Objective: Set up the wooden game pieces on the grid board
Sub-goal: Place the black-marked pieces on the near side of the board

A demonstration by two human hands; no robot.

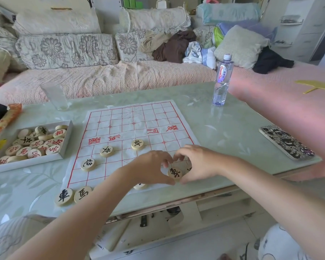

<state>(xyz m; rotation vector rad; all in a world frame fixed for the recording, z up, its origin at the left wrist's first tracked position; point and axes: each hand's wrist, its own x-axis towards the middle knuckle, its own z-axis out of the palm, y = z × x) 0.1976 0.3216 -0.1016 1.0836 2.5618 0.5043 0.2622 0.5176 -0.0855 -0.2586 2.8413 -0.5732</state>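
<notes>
On my screen I saw first the long sofa with pink cover and flowered cushions (109,76), behind everything. In front of it stood the pale green glass-topped table (223,132). In the middle of the table lay the white paper board with red grid lines (131,126), a little wrinkled. To its left was the shallow white cardboard box (26,163), full of round wooden pieces with red and black characters. At the right edge of the table lay a phone in a black-and-white patterned case (287,142), and a clear plastic water bottle (222,79) stood upright beyond the far right corner of the board.

Both hands met over the near right part of the board. The left hand (150,166) pinched a round wooden piece with a black character (174,173) between thumb and forefinger. The right hand (197,164) had its fingers curled, with the thumb at the edge of the same piece; I could not tell if it gripped.

Three more black-marked pieces (106,151) lay apart on the left half of the board, and two pieces (63,197) lay on the table just off its near left corner.
</notes>
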